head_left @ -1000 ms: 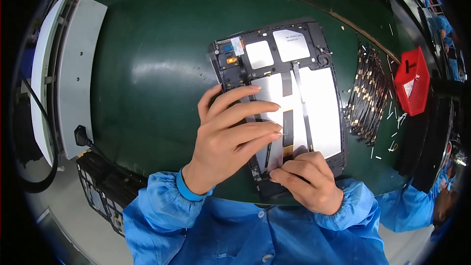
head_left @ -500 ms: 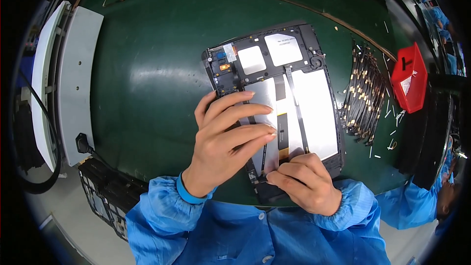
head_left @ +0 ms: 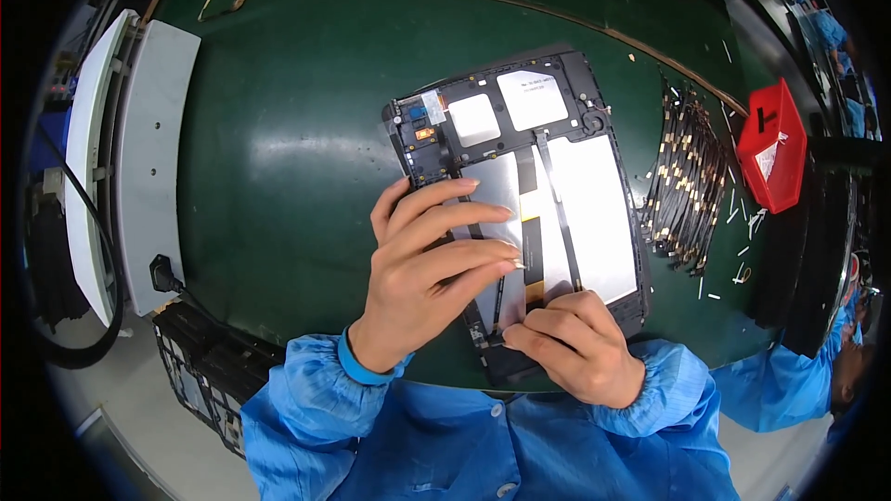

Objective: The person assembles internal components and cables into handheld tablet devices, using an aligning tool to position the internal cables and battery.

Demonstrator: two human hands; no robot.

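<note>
An opened tablet (head_left: 594,213) lies tilted on the green table before me, its black frame and silvery plates facing up. A thin dark flex cable (head_left: 559,195) runs down its middle towards my right hand. My left hand (head_left: 418,260) lies over the tablet's left side, its outer fingers stretched out. Its thumb and index tips come together, with a tiny white bit showing between them. My right hand (head_left: 585,348) is closed at the tablet's lower edge, thumb and index pinched by the end of a dark strip (head_left: 500,301). What these fingertips hold is hidden.
A bundle of black flex cables with gold ends (head_left: 687,186) lies on the right, beside a red bin (head_left: 775,148) and scattered white slips. On the left stands a white-grey fixture (head_left: 158,158) with a black cord. Black frames (head_left: 204,362) sit below it.
The view has shifted slightly, so the left fixture appears a little farther right. Both hands keep almost the same places on the tablet. The white bit at my left fingertips shows more plainly.
</note>
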